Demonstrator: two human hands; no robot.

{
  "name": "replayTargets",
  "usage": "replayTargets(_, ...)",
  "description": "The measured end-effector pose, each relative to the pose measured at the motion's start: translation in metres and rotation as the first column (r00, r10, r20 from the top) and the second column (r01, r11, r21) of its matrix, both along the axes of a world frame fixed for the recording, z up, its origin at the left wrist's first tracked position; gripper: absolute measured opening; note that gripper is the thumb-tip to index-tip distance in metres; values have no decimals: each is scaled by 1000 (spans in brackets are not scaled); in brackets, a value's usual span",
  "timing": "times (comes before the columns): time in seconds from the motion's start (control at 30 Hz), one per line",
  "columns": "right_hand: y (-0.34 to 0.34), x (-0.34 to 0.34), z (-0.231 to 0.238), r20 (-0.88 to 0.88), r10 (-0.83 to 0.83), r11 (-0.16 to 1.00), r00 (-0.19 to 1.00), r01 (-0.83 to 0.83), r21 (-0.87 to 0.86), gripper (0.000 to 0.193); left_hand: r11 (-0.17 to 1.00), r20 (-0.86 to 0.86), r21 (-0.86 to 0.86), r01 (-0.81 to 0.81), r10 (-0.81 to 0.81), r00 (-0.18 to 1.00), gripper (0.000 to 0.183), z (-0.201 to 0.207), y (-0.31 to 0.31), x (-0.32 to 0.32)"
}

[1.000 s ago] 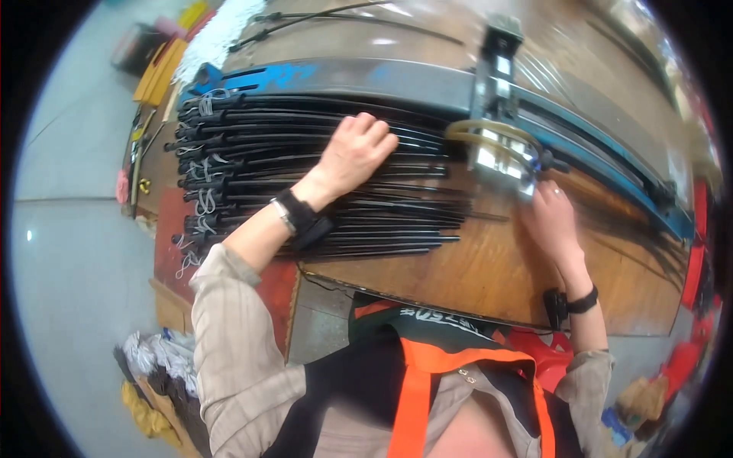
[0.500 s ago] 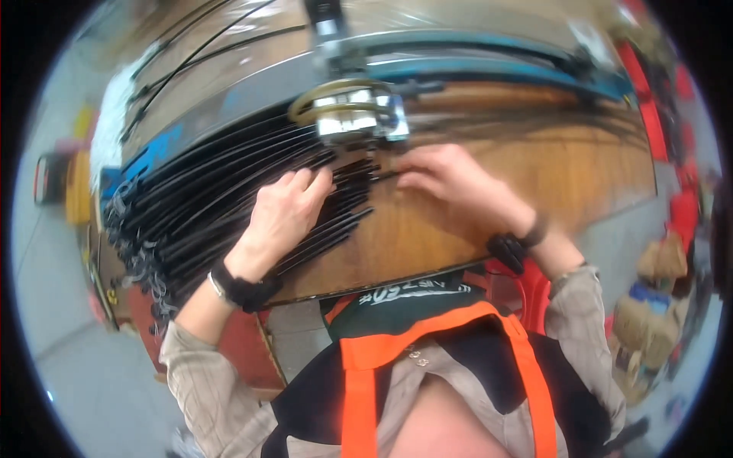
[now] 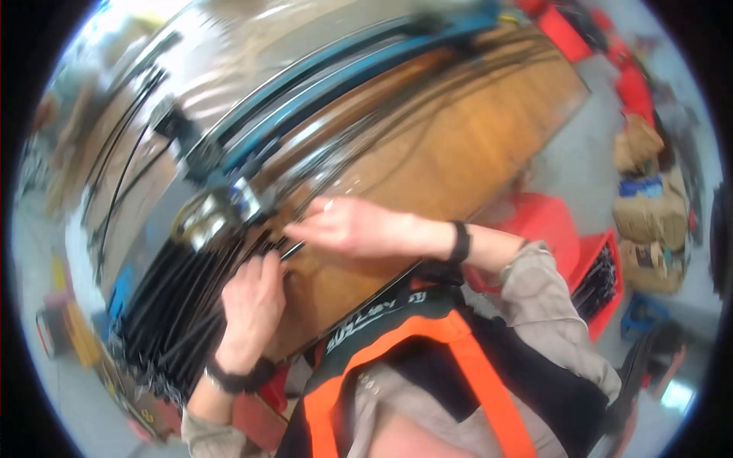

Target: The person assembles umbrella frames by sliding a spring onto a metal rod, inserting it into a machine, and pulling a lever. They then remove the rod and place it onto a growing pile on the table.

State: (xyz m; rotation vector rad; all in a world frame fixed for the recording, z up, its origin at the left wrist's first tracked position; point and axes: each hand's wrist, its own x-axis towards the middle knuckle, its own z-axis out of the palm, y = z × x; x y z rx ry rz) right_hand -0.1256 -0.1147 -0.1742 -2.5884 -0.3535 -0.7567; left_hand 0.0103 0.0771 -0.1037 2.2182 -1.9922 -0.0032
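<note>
A thick bundle of black cables (image 3: 172, 305) lies on the left of the wooden table, its far-left ends tied with pale bits. My left hand (image 3: 253, 301) rests over the bundle's right ends, fingers closed around a black cable; a short light-tipped end (image 3: 292, 250) pokes out towards my other hand. My right hand (image 3: 347, 227) is in a pinch just right of that end; motion blur hides what is between its fingertips. Close beyond both hands stands a small metal machine head (image 3: 217, 217) with a shiny block and a yellowish ring.
Blue rails (image 3: 328, 80) run across the table behind the machine, with long thin dark cables (image 3: 382, 122) alongside. The wooden tabletop (image 3: 458, 153) extends right. Beside me are a red stool (image 3: 534, 229) and a red crate (image 3: 603, 275) of dark parts. Brown sacks (image 3: 649, 206) stand farther right.
My view has turned right, so the table and machine now appear slanted and farther left. Both hands remain near the cable ends, with the right hand's fingers drawn closer to the left hand.
</note>
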Motion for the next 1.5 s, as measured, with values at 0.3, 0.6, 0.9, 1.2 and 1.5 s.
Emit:
replayTargets(0.3, -165, -42, 5, 162, -653, 758, 740, 636, 146, 39, 998, 202, -43, 38, -28, 979, 55, 121, -63, 44)
replayTargets(0.6, -211, -34, -6, 246, -687, 725, 684, 665, 178, 45, 971, 328, -66, 230, -196, 924, 66, 89, -130, 56)
replayTargets(0.9, -131, 14, 33, 117, -662, 749, 740, 658, 77, 53, 981, 244, -33, 189, -176, 954, 50, 86, -107, 74)
replayTargets(1.2, -91, 40, 50, 462, -317, 948, 829, 255, 193, 39, 975, 330, -196, 108, -39, 943, 37, 97, -55, 85)
replayTargets(1.5, -80, 60, 58, 480, -329, 944, 813, 291, 156, 35, 954, 298, -299, 1, 92, 950, 34, 100, -11, 106)
